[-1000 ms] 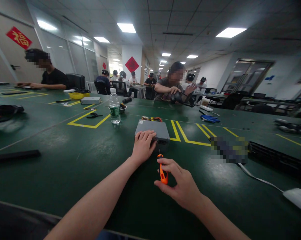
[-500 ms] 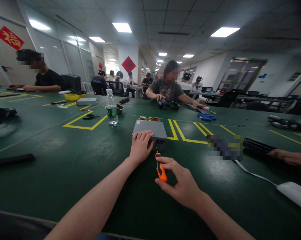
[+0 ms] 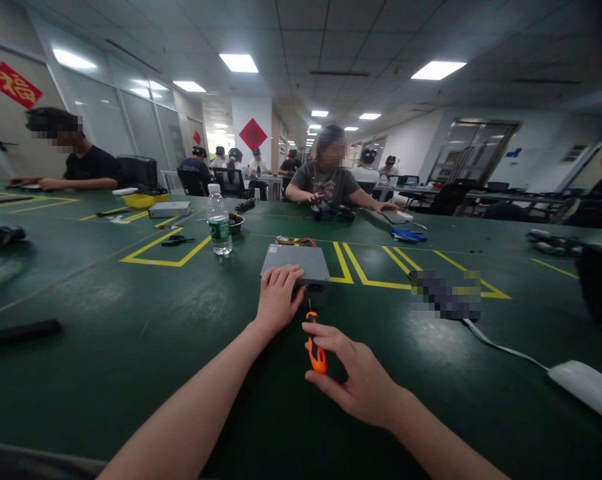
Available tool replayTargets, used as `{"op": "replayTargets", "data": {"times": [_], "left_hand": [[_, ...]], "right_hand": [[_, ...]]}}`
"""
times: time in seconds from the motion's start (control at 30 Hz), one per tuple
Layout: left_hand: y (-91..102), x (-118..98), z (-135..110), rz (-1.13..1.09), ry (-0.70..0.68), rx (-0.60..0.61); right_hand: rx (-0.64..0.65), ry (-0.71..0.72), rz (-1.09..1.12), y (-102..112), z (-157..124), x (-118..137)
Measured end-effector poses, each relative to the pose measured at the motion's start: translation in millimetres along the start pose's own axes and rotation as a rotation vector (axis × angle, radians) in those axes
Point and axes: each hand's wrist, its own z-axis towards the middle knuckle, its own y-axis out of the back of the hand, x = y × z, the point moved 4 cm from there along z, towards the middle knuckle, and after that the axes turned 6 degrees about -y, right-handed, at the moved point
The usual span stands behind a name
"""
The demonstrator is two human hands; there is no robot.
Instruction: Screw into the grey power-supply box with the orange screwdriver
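Currently, the left hand lies on the gray metal box on the green table, fingers close together, its grip unclear. The right hand pinches the orange screwdriver between thumb and fingers, shaft toward the box.

two hands, one screwdriver, one wired grey box; one bottle, one yellow tray
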Motion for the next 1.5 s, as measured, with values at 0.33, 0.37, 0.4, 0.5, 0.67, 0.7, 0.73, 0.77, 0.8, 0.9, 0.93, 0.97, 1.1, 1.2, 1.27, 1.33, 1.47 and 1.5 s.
{"op": "replayTargets", "data": {"times": [0.33, 0.37, 0.4, 0.5, 0.67, 0.7, 0.73, 0.77, 0.8, 0.9, 0.93, 0.97, 1.1, 1.2, 1.27, 1.33, 1.47, 1.5], "left_hand": [[-0.1, 1, 0, 0.003, 0.005, -0.001], [-0.4, 1, 0, 0.008, 0.006, 0.001], [-0.7, 1, 0, 0.011, 0.006, 0.004], [-0.9, 0, 0, 0.007, 0.002, 0.008], [-0.4, 0, 0, 0.003, 0.003, 0.006], [-0.4, 0, 0, 0.003, 0.001, 0.007], [-0.4, 0, 0, 0.001, -0.001, 0.009], [-0.5, 0, 0, 0.000, -0.001, 0.010], [-0.5, 0, 0, -0.002, 0.000, 0.011], [-1.0, 0, 0, -0.006, 0.005, 0.015], [-1.1, 0, 0, -0.005, 0.007, 0.016], [-1.2, 0, 0, -0.004, 0.007, 0.017], [-1.3, 0, 0, 0.005, 0.007, 0.024], [-1.2, 0, 0, 0.009, 0.005, 0.031], [-1.1, 0, 0, 0.011, 0.004, 0.032], [-0.9, 1, 0, 0.013, 0.004, 0.031], [-1.1, 1, 0, 0.010, 0.005, 0.030], [-1.2, 1, 0, 0.008, 0.005, 0.029]], "right_hand": [[-0.149, 0.267, -0.250, 27, -11, -6], [-0.172, 0.259, -0.248, 27, -14, -9], [-0.186, 0.251, -0.247, 27, -15, -12], [-0.195, 0.222, -0.241, 26, -19, -18], [-0.199, 0.215, -0.232, 29, -22, -23], [-0.201, 0.215, -0.226, 29, -22, -24], [-0.205, 0.213, -0.221, 29, -22, -25], [-0.209, 0.210, -0.216, 29, -22, -25], [-0.211, 0.209, -0.212, 29, -22, -26], [-0.213, 0.208, -0.199, 28, -21, -26], [-0.213, 0.206, -0.196, 28, -21, -26], [-0.211, 0.207, -0.192, 28, -21, -26], [-0.192, 0.193, -0.187, 27, -21, -26], [-0.168, 0.186, -0.183, 27, -20, -25], [-0.163, 0.184, -0.176, 27, -20, -25], [-0.173, 0.179, -0.165, 27, -19, -25], [-0.197, 0.172, -0.130, 30, -19, -26], [-0.204, 0.171, -0.122, 31, -19, -26]]}}
